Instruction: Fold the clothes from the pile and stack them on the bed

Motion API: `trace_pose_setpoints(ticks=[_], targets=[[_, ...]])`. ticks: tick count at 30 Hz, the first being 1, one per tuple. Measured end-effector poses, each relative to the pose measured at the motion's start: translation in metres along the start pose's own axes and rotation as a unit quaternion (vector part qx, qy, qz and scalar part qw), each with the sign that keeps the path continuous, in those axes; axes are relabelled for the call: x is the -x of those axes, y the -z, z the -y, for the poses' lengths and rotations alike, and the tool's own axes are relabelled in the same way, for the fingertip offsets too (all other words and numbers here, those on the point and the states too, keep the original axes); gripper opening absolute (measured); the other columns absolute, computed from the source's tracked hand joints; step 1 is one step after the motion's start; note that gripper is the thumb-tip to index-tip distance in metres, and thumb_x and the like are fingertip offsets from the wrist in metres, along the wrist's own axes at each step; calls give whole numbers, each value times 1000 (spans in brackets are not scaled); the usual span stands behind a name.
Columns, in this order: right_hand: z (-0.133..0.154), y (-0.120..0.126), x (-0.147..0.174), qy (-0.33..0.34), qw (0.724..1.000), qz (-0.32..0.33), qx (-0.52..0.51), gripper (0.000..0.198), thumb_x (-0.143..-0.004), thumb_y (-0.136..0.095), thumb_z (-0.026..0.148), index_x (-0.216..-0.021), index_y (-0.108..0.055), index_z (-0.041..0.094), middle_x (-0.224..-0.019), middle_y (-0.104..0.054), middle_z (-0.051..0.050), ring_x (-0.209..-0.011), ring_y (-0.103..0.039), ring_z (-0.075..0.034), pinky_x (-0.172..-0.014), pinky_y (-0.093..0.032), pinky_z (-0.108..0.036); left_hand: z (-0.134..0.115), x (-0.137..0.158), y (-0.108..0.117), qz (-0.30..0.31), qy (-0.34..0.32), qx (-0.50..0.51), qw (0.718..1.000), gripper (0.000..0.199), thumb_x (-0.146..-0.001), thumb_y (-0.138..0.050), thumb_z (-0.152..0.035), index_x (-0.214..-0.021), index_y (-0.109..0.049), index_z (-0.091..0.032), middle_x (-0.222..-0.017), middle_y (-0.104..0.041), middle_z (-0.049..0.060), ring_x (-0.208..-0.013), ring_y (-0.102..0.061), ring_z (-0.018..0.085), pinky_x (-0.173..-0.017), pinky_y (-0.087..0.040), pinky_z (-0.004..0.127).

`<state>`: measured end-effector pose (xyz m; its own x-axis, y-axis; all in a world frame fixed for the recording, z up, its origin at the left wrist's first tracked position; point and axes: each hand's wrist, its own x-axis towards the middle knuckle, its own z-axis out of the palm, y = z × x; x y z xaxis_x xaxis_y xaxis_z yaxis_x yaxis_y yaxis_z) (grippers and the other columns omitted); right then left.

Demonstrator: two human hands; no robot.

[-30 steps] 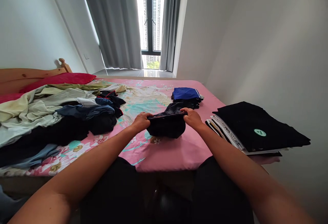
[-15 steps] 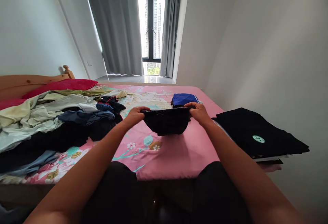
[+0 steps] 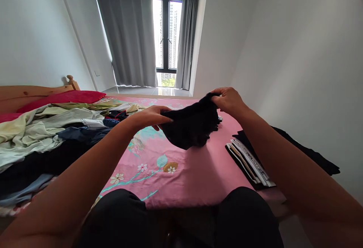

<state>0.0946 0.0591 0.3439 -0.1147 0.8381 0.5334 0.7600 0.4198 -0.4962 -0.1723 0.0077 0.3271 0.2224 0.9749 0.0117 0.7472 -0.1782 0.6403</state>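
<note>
A black garment [image 3: 188, 129] is held in the air above the near part of the bed [image 3: 176, 193], stretched between two hands. Its upper edge is slanted, the right end being raised above the left, and its lower part is left to sag in a loose curve. The left end is gripped by the left hand [image 3: 151, 117], the fingers being clamped on the cloth with the thumb laid along the near side. The right end is pinched by the right hand [image 3: 227, 98], thumb and fingers being closed on the bunched edge.

A shadow is cast below on the pink floral sheet [image 3: 133, 191]. To the right, a stack of folded clothes [image 3: 248, 161] is partly covered from view by the right forearm. To the left, a loose heap of clothes [image 3: 79, 117] in pale, blue and black is spread, crossed in view by the left forearm. Beyond the heap, a red pillow [image 3: 68, 100] is seen by a wooden headboard [image 3: 36, 90]. At the far end, a window [image 3: 167, 44] is flanked by grey curtains [image 3: 129, 36].
</note>
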Motion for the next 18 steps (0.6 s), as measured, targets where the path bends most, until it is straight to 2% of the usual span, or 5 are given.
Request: trace_pose_setpoints(ticks=[5,9,13,15,18], targets=[[29,-4,4,87,994,-1,72,31,-72,-52,20,-94,-73,25,-99,-67,-2,-88,-59,-18,-78,-47,-28,-18,-3,-13,-53,-25,-302,952,37,-68,-57,-44,-99,-70,-27,-94,-71,4,-96,-63,27,-83,-48,33],[29,-5,-3,88,980,15,178,33,-73,-51,20,-99,-71,27,-106,-64,-3,-95,-59,-20,-76,-46,-28,-20,-14,-9,-60,9,-237,970,31,-72,-49,-28,-91,-71,-19,-83,-71,8,-77,-67,24,-67,-51,29],[12,8,-23,-38,934,185,305,34,-64,-57,16,-95,-69,24,-93,-67,-6,-83,-63,-24,-69,-48,-32,-20,-28,29,-91,84,-128,984,41,-64,-53,-16,-102,-68,-18,-72,-70,7,-61,-67,22,-55,-52,27],[7,14,-32,-87,929,229,278,34,-66,-57,16,-98,-67,22,-83,-68,-6,-72,-65,-23,-66,-49,-33,-23,-35,47,-99,95,-121,983,45,-60,-56,-13,-103,-68,-19,-73,-70,7,-61,-68,22,-54,-52,27],[11,21,-40,-118,962,200,140,32,-72,-54,19,-102,-65,20,-75,-67,-6,-60,-65,-21,-61,-51,-34,-30,-39,61,-89,94,-92,987,44,-59,-61,-17,-102,-69,-18,-76,-71,8,-61,-68,23,-55,-54,28]])
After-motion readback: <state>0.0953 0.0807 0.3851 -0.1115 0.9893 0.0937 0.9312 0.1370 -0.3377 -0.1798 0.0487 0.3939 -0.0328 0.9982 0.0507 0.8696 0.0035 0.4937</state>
